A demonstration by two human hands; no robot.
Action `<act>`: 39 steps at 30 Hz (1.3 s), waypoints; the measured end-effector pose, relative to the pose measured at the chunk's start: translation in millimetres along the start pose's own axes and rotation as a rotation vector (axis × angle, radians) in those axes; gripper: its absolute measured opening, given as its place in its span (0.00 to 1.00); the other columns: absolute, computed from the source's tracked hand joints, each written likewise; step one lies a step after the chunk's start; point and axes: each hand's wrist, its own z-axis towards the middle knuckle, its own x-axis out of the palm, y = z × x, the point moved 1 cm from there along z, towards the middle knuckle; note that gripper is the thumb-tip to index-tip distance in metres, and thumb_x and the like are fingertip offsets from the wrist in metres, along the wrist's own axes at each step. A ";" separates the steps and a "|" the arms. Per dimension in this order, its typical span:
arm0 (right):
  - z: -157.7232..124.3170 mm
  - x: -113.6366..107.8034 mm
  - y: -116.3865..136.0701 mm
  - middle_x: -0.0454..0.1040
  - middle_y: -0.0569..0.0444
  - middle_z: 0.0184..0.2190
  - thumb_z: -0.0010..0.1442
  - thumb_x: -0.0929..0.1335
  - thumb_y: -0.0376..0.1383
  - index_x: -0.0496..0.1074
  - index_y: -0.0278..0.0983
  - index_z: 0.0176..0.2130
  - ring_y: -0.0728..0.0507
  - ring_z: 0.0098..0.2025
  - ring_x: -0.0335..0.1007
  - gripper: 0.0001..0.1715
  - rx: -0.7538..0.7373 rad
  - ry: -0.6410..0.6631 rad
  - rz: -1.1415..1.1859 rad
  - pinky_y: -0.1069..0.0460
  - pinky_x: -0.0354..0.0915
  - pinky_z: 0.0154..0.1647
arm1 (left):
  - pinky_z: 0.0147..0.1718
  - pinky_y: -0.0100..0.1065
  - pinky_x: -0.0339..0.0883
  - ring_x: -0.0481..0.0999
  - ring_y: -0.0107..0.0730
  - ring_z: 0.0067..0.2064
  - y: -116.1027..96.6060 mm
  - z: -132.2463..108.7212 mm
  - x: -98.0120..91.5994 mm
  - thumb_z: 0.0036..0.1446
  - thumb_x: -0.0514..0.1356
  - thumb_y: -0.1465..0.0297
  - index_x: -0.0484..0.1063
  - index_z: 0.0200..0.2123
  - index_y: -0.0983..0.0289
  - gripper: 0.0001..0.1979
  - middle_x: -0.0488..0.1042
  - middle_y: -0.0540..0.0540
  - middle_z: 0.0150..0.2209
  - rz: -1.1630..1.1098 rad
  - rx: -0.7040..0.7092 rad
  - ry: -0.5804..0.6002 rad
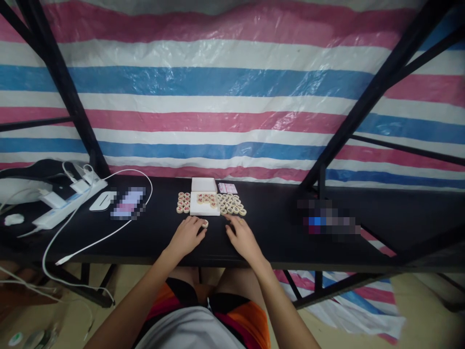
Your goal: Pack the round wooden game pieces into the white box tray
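My left hand [188, 233] rests on the black table [276, 232], fingers curled, pinching a round wooden chess piece [205, 223] at its fingertips. My right hand [241, 235] lies beside it, fingers bent down on the table, touching a small piece at its tip. Just beyond the hands stands a white box [204, 203] with a few pieces inside. Several pieces [183, 202] lie in rows to its left. A larger group of pieces [230, 204] lies to its right. The box's lid [204, 184] sits behind it.
A white power strip [69, 203] with plugs and cables, a white mouse [102, 200] and a blurred phone [128, 202] lie at the left. A small pink packet [227, 188] lies behind the pieces. Black frame bars [348, 126] rise at both sides. A striped tarp hangs behind.
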 end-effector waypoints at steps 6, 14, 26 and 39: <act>-21.0 -26.6 -45.9 0.72 0.46 0.46 0.61 0.59 0.35 0.68 0.37 0.51 0.39 0.49 0.65 0.20 0.054 -0.048 -0.129 0.42 0.63 0.52 | 0.44 0.38 0.63 0.69 0.38 0.43 -0.2 -2.5 -2.7 0.61 0.53 0.70 0.70 0.40 0.62 0.08 0.72 0.56 0.40 -0.046 -0.037 -0.028; -25.2 -22.9 -44.0 0.74 0.47 0.43 0.62 0.58 0.36 0.71 0.38 0.45 0.39 0.47 0.67 0.17 0.061 0.000 -0.176 0.43 0.63 0.51 | 0.44 0.39 0.64 0.69 0.38 0.43 0.4 -4.0 -2.6 0.59 0.53 0.72 0.70 0.39 0.62 0.07 0.72 0.55 0.38 -0.076 -0.055 -0.032; -23.7 -164.7 -193.7 0.60 0.29 0.57 0.51 0.72 0.43 0.61 0.33 0.58 0.26 0.61 0.51 0.39 0.406 -0.116 -0.756 0.34 0.54 0.49 | 0.43 0.37 0.63 0.69 0.38 0.42 1.6 -3.4 -1.2 0.60 0.53 0.70 0.70 0.37 0.62 0.06 0.72 0.55 0.38 -0.097 -0.042 -0.045; -21.4 -167.7 -209.0 0.68 0.33 0.49 0.54 0.70 0.41 0.64 0.35 0.53 0.31 0.48 0.65 0.29 0.410 -0.026 -0.908 0.43 0.58 0.37 | 0.43 0.37 0.63 0.69 0.37 0.42 0.7 -3.2 -2.2 0.59 0.54 0.72 0.70 0.37 0.62 0.06 0.73 0.54 0.37 -0.115 -0.034 -0.045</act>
